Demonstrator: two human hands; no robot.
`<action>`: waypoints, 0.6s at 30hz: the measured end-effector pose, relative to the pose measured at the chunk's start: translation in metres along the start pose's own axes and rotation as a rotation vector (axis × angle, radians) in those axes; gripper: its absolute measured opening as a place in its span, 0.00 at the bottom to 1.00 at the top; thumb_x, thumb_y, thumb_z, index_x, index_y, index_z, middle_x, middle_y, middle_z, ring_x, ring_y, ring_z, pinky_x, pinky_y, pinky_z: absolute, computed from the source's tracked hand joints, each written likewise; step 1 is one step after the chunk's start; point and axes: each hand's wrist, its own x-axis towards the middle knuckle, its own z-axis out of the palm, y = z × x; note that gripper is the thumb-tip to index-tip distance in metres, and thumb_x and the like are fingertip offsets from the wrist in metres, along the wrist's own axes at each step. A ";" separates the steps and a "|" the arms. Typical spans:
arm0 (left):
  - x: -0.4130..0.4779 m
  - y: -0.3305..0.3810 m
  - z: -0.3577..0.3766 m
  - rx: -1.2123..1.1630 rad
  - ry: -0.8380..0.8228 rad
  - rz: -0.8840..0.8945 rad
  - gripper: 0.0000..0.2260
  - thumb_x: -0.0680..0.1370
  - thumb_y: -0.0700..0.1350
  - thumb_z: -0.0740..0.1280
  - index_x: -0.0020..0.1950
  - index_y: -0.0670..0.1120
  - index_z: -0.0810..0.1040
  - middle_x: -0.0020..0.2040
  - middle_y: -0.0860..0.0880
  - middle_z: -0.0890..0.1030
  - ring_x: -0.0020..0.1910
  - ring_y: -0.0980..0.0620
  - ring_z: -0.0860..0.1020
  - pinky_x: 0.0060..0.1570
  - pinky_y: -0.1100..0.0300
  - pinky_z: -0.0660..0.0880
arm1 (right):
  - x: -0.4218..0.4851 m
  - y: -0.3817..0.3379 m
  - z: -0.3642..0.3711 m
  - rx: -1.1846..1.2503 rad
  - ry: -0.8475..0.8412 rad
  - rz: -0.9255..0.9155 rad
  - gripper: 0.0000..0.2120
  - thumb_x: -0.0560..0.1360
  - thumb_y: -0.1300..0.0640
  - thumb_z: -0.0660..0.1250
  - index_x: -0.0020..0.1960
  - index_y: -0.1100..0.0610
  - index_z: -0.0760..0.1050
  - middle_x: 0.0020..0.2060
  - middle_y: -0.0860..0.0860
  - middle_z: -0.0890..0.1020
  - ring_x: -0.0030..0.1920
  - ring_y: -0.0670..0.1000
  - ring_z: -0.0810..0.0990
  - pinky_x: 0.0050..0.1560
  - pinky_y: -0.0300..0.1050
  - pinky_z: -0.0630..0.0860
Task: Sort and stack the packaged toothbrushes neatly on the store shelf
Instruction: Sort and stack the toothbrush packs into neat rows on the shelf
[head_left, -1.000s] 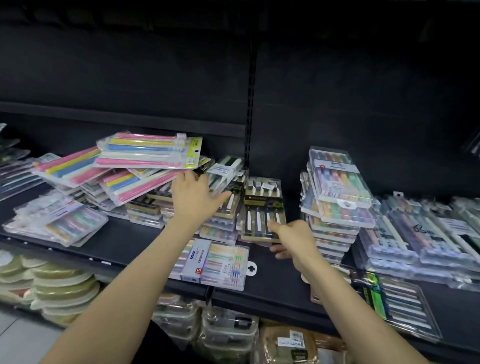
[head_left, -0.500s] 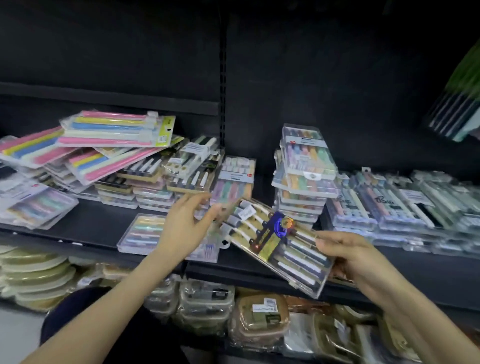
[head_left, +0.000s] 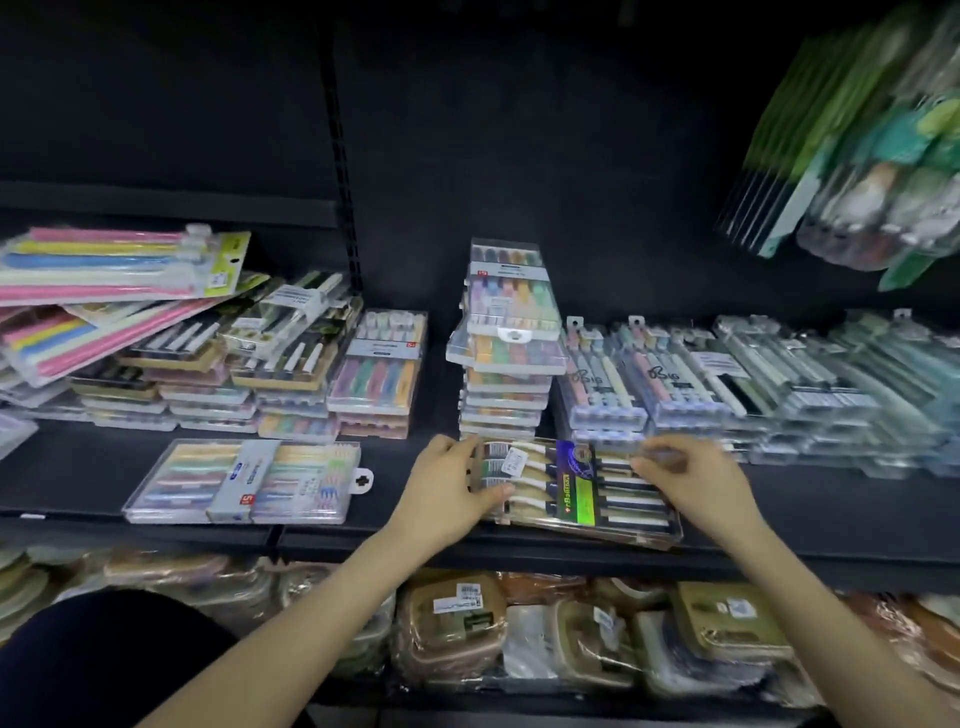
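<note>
1. Toothbrush pack (head_left: 576, 491) lay crosswise at the front edge of the shelf (head_left: 78, 480), just before a tall stack (head_left: 506, 364) of packs.
2. Left grip (head_left: 447, 488): thumb over the pack's left end, fingers curled behind it, holding.
3. Right grip (head_left: 696, 483): fingers bent over the pack's right half. Blurred, so could not tell whether it was closed.

black shelf (head_left: 78, 483); pink, yellow, blue striped toothbrush pack (head_left: 104, 262); pastel stack (head_left: 506, 332).
</note>
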 end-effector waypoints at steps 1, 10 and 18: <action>0.001 0.000 0.001 0.022 0.002 -0.005 0.28 0.75 0.57 0.68 0.70 0.45 0.69 0.58 0.45 0.72 0.60 0.48 0.71 0.57 0.63 0.66 | -0.004 -0.003 0.004 -0.161 0.069 -0.038 0.14 0.75 0.49 0.70 0.58 0.53 0.80 0.54 0.52 0.81 0.49 0.53 0.81 0.42 0.42 0.72; 0.010 -0.070 -0.098 0.366 0.777 -0.104 0.15 0.75 0.47 0.72 0.53 0.35 0.80 0.52 0.35 0.76 0.52 0.34 0.73 0.55 0.43 0.68 | -0.049 -0.100 0.044 -0.045 0.227 -0.576 0.05 0.73 0.57 0.73 0.46 0.59 0.83 0.40 0.53 0.83 0.40 0.55 0.81 0.41 0.50 0.78; 0.061 -0.121 -0.163 0.477 0.607 -0.323 0.30 0.74 0.61 0.68 0.64 0.37 0.75 0.56 0.32 0.77 0.58 0.34 0.72 0.58 0.46 0.65 | -0.001 -0.232 0.134 0.032 -0.073 -0.564 0.21 0.78 0.43 0.61 0.67 0.52 0.73 0.60 0.52 0.77 0.61 0.55 0.73 0.58 0.46 0.69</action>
